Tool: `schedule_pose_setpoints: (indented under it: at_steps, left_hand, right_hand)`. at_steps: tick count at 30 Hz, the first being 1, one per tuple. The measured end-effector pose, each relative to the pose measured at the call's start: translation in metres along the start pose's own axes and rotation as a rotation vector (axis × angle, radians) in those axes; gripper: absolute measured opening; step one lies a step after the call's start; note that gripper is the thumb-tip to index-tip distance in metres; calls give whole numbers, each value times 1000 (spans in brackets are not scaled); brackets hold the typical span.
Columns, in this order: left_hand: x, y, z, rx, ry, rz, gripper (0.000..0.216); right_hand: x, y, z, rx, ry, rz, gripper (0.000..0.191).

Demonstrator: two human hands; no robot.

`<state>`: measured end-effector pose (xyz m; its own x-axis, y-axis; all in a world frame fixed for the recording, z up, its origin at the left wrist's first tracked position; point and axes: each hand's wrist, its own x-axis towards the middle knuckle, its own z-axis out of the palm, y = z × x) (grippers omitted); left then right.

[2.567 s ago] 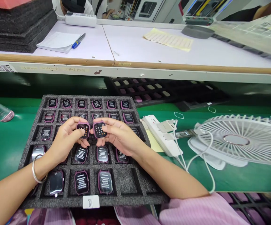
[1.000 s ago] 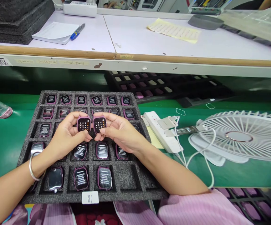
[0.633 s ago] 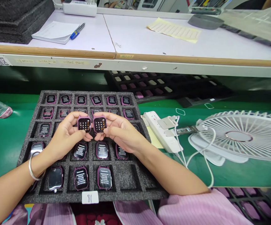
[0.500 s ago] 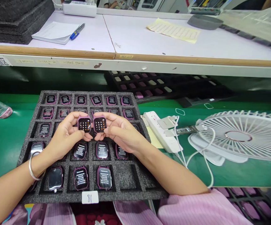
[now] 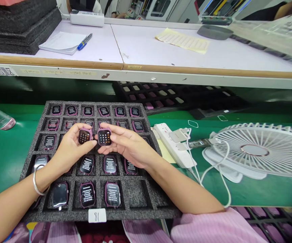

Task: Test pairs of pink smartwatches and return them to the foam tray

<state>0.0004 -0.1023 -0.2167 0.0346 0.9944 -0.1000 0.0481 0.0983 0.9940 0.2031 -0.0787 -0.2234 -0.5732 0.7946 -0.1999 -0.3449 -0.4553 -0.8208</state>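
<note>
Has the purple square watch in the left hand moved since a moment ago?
Yes: that purple square watch has shifted slightly leftward against the black foam tray.

From my end, the white label (image 5: pixel 97 215) on the near edge of the tray (image 5: pixel 133 215) carries a handwritten 8 and 1. On the watch (image 5: pixel 87 195) just behind it, in the tray's front row, I can make out "Automatische test". Both watches (image 5: pixel 104 137) held above the tray show number keypads, digits too small for me to trust. Beyond the tray, the Chinese sign (image 5: pixel 0 71) and yellow sheet (image 5: pixel 182 41) blur out.
</note>
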Motion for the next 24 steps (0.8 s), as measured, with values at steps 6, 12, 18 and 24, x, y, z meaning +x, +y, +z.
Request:
schedule_pose_setpoints:
  at_steps: [6,12,18,24]
  left_hand:
    - [1,-6,-3,144,-9,58,33]
    - [-1,-2,-2,161,17,86,39]
    - [-2,-1,-3,210,18,88,43]
    - [-4,0,-2,291,-3,107,42]
  right_hand:
    - [-2,3,1,-47,-90,-59,44]
    - [-1,3,-1,-25,-74,-72,43]
    - [0,4,0,-36,-94,-67,46]
    - [-1,6,3,-37,-99,-84,43]
